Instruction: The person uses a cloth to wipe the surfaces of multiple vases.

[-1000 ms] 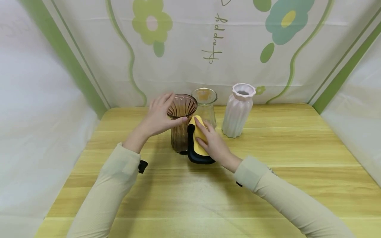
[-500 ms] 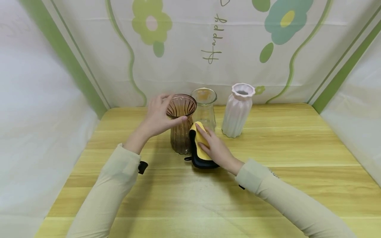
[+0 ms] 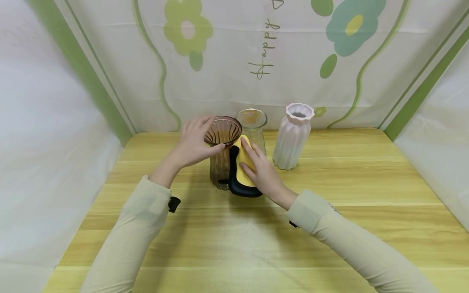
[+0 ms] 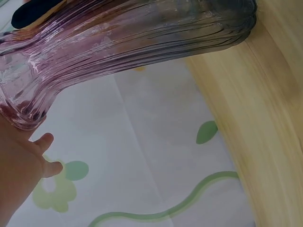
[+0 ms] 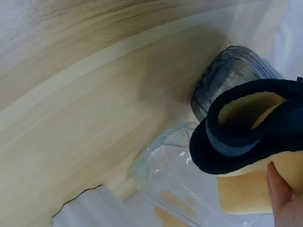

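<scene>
In the head view, a ribbed purple-brown glass vase (image 3: pixel 219 169) stands upright on the table. My left hand (image 3: pixel 197 142) holds it by the flared rim, thumb on the near side and fingers around the left and far side. My right hand (image 3: pixel 266 174) grips a folded cleaning cloth (image 3: pixel 244 169), yellow on one face with a black edge and a small loop, at the vase's right side. The cloth covers part of the vase. In the right wrist view the cloth (image 5: pixel 246 194) bulges into a fold, with fingers (image 5: pixel 280 191) on its yellow face.
Just behind the cloth stands a clear glass vase (image 3: pixel 259 140). Farther right is a fluted pink-and-white vase (image 3: pixel 292 142) with a scalloped mouth. The wooden table (image 3: pixel 234 244) ends at a printed fabric backdrop (image 3: pixel 227 85), with white fabric sides left and right.
My right hand drew the cloth down the vase's side towards me, then moved it back up, higher than before. My left hand has stayed at the rim with hardly any movement.
</scene>
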### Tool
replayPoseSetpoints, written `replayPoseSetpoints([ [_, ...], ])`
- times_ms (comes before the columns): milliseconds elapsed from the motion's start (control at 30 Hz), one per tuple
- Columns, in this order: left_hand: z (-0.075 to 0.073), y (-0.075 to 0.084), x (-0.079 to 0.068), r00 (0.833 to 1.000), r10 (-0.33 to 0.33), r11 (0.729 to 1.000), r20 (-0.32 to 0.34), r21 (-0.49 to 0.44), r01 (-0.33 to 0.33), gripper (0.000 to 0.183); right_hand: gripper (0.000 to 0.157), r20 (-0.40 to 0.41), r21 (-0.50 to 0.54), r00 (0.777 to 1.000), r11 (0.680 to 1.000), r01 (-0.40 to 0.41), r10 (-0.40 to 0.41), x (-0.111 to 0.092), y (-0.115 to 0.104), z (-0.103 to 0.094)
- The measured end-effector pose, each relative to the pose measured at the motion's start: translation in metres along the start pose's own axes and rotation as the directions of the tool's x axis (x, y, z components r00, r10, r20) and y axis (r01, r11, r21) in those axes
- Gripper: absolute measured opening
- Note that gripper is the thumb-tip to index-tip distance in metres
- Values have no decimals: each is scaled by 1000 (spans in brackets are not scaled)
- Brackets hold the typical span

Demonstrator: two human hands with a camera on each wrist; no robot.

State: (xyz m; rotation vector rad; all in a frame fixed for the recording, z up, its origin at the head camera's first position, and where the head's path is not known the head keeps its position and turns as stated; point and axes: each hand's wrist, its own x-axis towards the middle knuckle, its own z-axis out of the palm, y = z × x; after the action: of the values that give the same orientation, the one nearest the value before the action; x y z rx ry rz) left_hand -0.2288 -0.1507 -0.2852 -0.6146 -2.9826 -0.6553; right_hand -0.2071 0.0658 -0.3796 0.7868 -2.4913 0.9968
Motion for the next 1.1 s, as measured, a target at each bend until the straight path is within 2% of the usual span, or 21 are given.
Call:
replayPoseSetpoints([
  [200,2,0,0,1000,-8,1000,6,-10,8,93,67,-7,-20,1000,1000,-3,3,0,-2,3],
  [467,6,4,0,997,-72,997,-30,-6,72,98,68,76,-42,995,997,-63,66,-7,2,7],
  [600,6,6,1,995,-97,995,-39,-6,97,99,66,141,-76,985,993,-93,103,-13,7,9],
  [833,3,9,0,992,-129,991,-13,-43,128,98,66,252,-103,956,986,-129,151,-19,15,9],
  [933,3,10,0,991,-132,990,-10,-43,131,98,67,257,-96,954,986,-133,154,-20,15,8],
  [1100,4,10,-1,989,-146,988,-25,-61,144,98,66,228,-88,963,988,-127,144,-21,17,7],
])
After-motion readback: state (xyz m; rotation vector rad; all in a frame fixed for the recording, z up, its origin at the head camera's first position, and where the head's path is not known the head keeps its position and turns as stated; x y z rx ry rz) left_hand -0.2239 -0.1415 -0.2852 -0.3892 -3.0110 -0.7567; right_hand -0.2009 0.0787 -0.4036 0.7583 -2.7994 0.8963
